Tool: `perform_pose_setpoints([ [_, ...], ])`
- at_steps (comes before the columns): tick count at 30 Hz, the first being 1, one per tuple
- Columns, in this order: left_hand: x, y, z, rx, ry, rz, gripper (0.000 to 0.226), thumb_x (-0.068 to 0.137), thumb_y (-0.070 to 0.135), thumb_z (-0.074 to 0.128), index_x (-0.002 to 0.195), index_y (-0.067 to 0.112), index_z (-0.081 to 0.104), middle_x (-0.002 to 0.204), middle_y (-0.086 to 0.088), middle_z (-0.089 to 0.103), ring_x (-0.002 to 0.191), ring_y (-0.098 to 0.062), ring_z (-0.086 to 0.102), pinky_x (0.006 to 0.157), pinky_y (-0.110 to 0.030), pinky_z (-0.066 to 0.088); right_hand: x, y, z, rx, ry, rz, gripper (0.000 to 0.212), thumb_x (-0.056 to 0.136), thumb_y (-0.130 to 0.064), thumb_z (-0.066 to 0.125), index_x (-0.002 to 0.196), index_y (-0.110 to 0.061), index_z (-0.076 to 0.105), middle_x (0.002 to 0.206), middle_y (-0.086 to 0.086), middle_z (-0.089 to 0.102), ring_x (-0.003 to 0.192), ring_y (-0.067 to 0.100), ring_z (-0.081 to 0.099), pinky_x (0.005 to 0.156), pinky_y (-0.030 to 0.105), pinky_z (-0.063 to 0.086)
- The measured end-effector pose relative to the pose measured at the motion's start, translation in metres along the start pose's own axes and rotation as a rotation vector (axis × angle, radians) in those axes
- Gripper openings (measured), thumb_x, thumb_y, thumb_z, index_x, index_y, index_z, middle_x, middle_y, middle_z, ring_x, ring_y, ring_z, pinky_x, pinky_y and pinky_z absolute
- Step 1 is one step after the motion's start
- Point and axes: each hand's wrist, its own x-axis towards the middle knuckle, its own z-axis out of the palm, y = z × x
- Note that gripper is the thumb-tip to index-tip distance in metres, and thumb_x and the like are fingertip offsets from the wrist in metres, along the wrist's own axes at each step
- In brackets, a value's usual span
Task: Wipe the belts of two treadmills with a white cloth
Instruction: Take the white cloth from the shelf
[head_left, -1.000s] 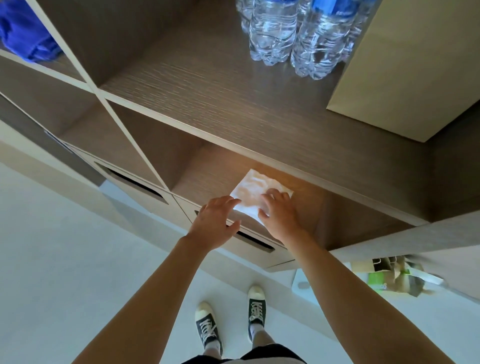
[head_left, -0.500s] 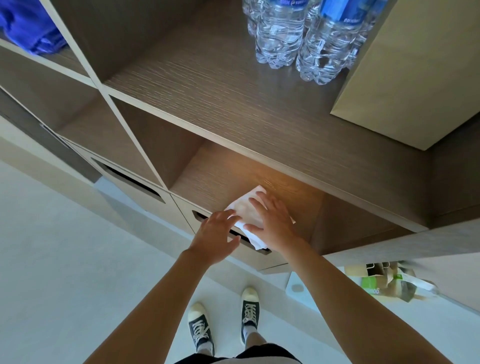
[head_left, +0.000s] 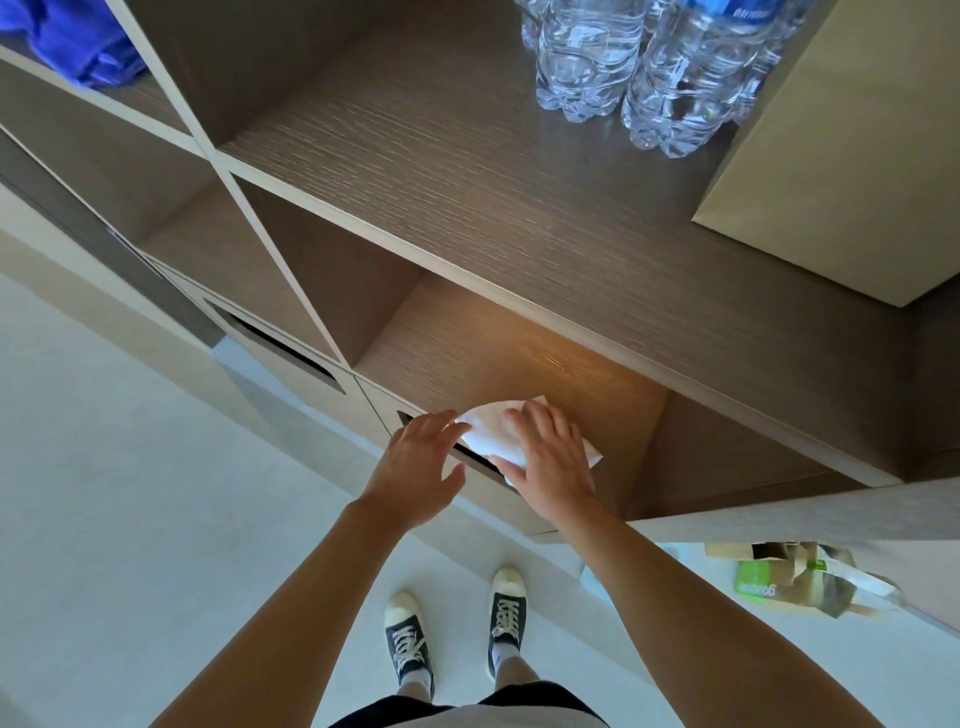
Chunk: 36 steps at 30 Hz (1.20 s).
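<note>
Our right hand (head_left: 550, 462) presses flat on the white cloth (head_left: 493, 431), left hand (head_left: 415, 467) open beside; soft, light, probably bunches — pinch the overhanging edge.

Your right hand (head_left: 550, 467) lies flat on the white cloth (head_left: 491, 428) at the front edge of the lower shelf (head_left: 519, 364), fingers spread and fairly straight, pressing it down. Just left of that grip, your left hand (head_left: 421, 467) touches the cloth's near corner with relaxed fingertips. Well above the grip, water bottles (head_left: 649, 67) stand on the upper shelf (head_left: 467, 182). Below the grip, your sneakers (head_left: 457, 629) stand on the pale floor (head_left: 130, 519), with a paper bag (head_left: 800, 577) off to the right.
</note>
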Motion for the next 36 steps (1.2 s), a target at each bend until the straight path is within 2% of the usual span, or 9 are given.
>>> perform_pose_setpoints([
  [5,-0.001,0.003,-0.006,-0.028,0.014,-0.025,0.052,0.094,0.034,0.066,0.144,0.025,0.056,0.154,0.003,0.053,0.14,-0.022,0.05,0.114,-0.048,0.047,0.002,-0.004,-0.004,-0.038,0.018,-0.063,0.045,0.094,-0.056,0.056,0.124,-0.022,0.055,0.112,0.0,0.06,0.097,0.022,0.05,0.083,0.036,0.044],
  [11,-0.003,0.006,-0.021,-0.044,0.059,-0.046,0.05,0.096,0.034,0.064,0.144,0.027,0.056,0.154,0.006,0.053,0.142,-0.018,0.048,0.114,-0.046,0.046,0.004,-0.006,-0.01,-0.004,0.017,-0.036,0.033,0.095,-0.054,0.057,0.1,-0.022,0.064,0.091,-0.003,0.068,0.081,0.021,0.062,0.075,0.037,0.047],
  [16,-0.006,0.01,-0.039,-0.042,0.116,-0.071,0.048,0.096,0.037,0.059,0.143,0.024,0.058,0.151,0.004,0.056,0.14,-0.02,0.051,0.11,-0.047,0.051,0.016,-0.007,-0.039,0.096,0.106,-0.033,0.038,0.095,-0.055,0.055,0.085,-0.019,0.064,0.072,-0.002,0.066,0.065,0.021,0.061,0.061,0.033,0.045],
  [23,-0.03,0.015,-0.063,0.0,0.245,-0.192,0.046,0.097,0.03,0.067,0.142,0.023,0.061,0.153,0.002,0.055,0.139,-0.023,0.051,0.111,-0.046,0.049,0.047,-0.021,-0.068,0.157,0.124,-0.164,0.041,0.099,-0.057,0.048,0.088,-0.019,0.058,0.071,-0.005,0.062,0.057,0.014,0.054,0.051,0.027,0.038],
  [32,-0.112,0.016,-0.079,0.042,0.357,-0.451,0.045,0.096,0.032,0.069,0.14,0.023,0.062,0.155,-0.001,0.053,0.137,-0.03,0.053,0.108,-0.05,0.051,0.056,-0.08,-0.071,0.341,0.119,-0.412,0.038,0.095,-0.051,0.057,0.081,-0.016,0.055,0.074,-0.002,0.055,0.065,0.024,0.055,0.056,0.027,0.027],
  [36,-0.156,0.02,-0.089,0.053,0.42,-0.543,0.046,0.095,0.033,0.069,0.139,0.023,0.063,0.154,-0.001,0.053,0.136,-0.03,0.054,0.108,-0.05,0.051,0.049,-0.118,-0.086,0.411,0.125,-0.508,0.034,0.092,-0.041,0.069,0.077,-0.015,0.053,0.071,-0.009,0.042,0.06,0.018,0.041,0.054,0.026,0.026],
])
